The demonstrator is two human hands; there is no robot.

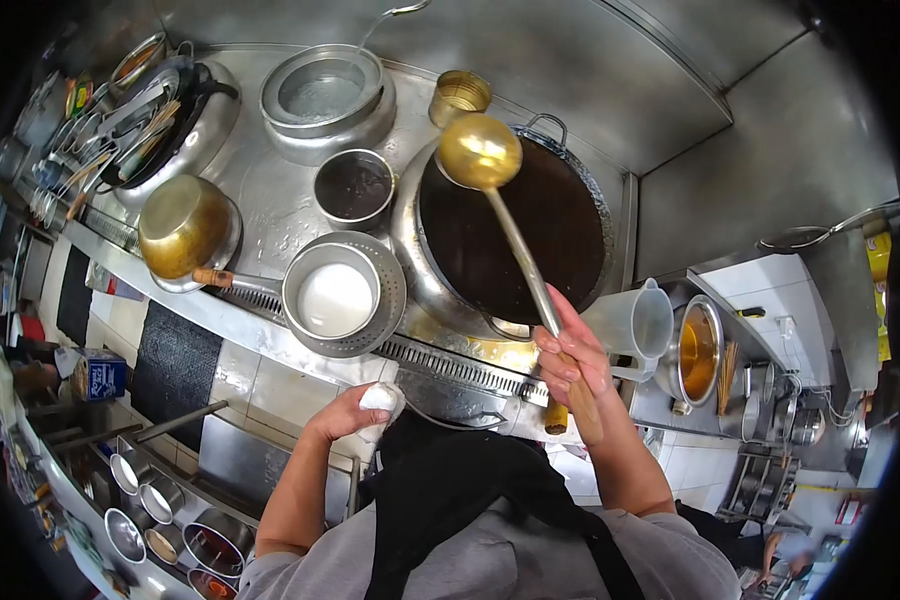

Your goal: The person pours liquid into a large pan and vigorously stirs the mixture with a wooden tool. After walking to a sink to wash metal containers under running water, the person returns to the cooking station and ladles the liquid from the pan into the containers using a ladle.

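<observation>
My right hand grips the wooden handle of a long ladle. The ladle's round brass-coloured bowl hangs over the upper left rim of a large black wok holding dark liquid. In my left hand, near the stove's front edge, is a white cloth held in closed fingers. Ahead of that hand, a wooden-handled pan with white contents rests on a perforated metal piece. A small pot of dark liquid stands behind it.
At the back are a water-filled pot and a brass-coloured can. An upturned wok and a utensil pile lie left. On the right stand a plastic jug and a bowl of orange liquid. Another person is far lower right.
</observation>
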